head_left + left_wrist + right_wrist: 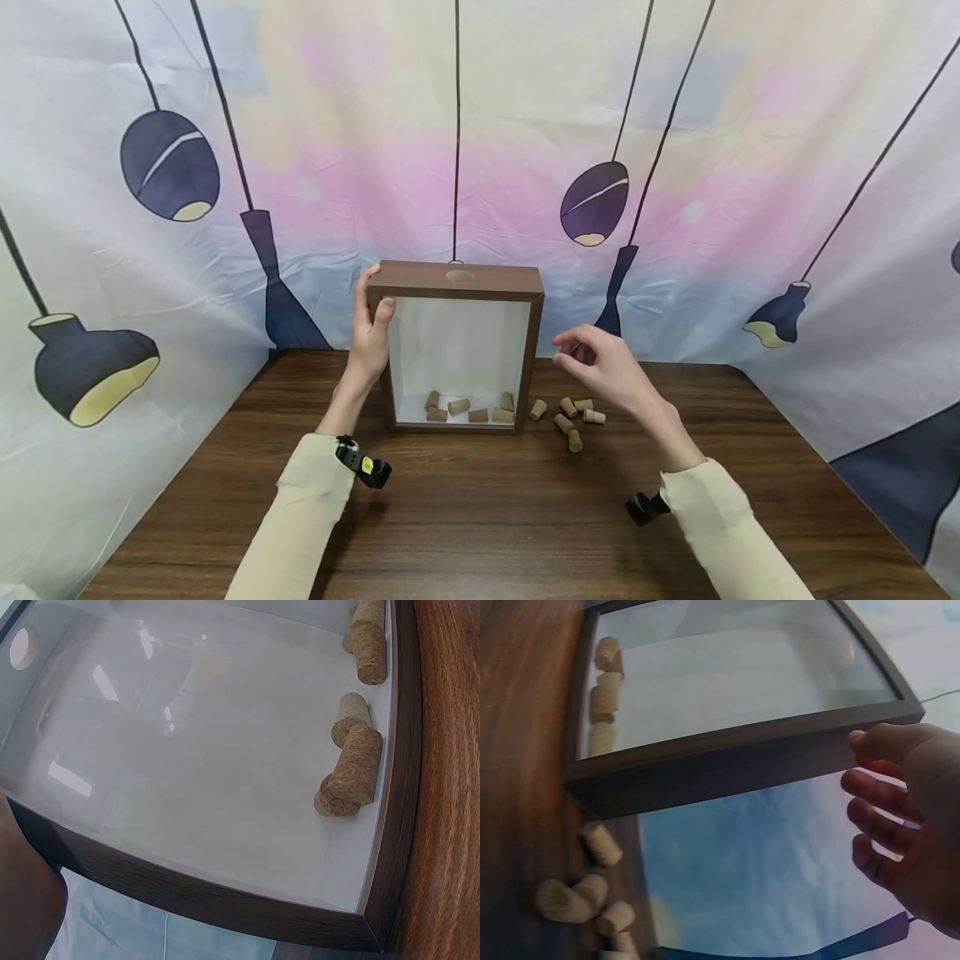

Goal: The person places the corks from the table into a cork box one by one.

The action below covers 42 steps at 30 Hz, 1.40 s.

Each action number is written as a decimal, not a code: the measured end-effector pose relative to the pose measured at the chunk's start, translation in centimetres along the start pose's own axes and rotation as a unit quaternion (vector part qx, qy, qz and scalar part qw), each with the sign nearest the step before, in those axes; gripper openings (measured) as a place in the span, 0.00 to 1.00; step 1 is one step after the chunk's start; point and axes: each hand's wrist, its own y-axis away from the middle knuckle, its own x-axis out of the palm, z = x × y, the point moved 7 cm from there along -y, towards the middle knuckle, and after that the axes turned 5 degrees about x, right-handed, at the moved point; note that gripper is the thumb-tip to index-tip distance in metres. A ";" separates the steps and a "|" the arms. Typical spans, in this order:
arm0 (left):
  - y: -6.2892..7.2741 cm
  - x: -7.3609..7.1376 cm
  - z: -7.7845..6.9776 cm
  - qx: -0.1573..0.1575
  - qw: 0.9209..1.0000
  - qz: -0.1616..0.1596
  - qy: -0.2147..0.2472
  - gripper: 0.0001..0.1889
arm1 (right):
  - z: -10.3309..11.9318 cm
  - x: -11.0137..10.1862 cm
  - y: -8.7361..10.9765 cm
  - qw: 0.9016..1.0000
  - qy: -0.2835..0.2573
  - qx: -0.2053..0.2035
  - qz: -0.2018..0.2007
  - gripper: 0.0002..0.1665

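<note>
A brown shadow box frame (536, 350) with a clear front stands upright on the table, a round hole (460, 275) in its top edge. My left hand (369, 337) grips its upper left side, thumb on the front. Several wine corks (355, 765) lie along the bottom inside. To the right of the frame, my right hand (606, 367) hovers over the loose corks (563, 424), fingers loosely curled. In the right wrist view that hand (922, 817) holds nothing, and its fingertips are near the frame's side.
The dark wood table (480, 517) stretches in front of the frame. Behind it hangs a pastel cloth (360, 150) printed with dark lamps. A black wrist camera (363, 463) sits on the left sleeve, another camera (647, 507) at the right cuff.
</note>
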 end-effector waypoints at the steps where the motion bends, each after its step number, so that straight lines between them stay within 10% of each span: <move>1: 0.0 0.0 0.1 -0.001 1.000 0.001 0.002 0.34 | -0.4 0.4 0.3 1.000 -0.002 0.007 0.010 0.11; 28: 0.1 -0.3 -0.5 -0.006 1.000 -0.004 0.012 0.33 | -7.6 6.7 5.4 0.971 -0.014 0.082 0.226 0.15; 42: 0.4 0.5 -3.7 -0.010 1.000 0.004 0.003 0.33 | -9.6 8.0 6.6 0.951 -0.035 0.140 0.275 0.14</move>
